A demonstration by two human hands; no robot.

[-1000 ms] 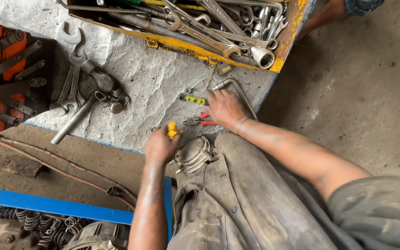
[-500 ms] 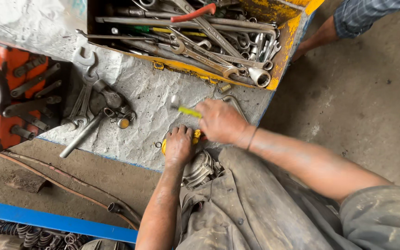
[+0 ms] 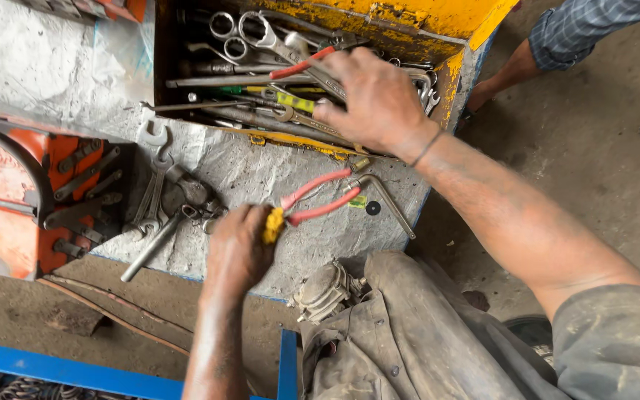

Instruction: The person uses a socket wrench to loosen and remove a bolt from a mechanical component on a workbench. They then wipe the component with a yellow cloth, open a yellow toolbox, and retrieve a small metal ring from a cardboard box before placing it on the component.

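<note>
The right hand point(image 3: 372, 96) is spread wide on tools in the yellow toolbox point(image 3: 438, 22) at twelve o'clock. The left hand point(image 3: 238, 248) grips a small yellow tool point(image 3: 272, 225), with red pliers point(image 3: 320, 198) just beside at two o'clock.

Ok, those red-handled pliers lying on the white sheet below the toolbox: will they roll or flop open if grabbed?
The pliers lie flat with handles splayed, so rolling seems unlikely. The pivot probably swings freely, so one handle may drop. All-metal jaws suggest noticeable weight; the red sleeves should give grip.

The left hand point(image 3: 240, 248) is curled into a loose fist, knuckles up, forearm running straight down out of view. The right hand point(image 3: 375, 100) reaches far ahead of it, palm down, fingers point(image 3: 335, 111) spread and bent, arm stretched long.
</note>
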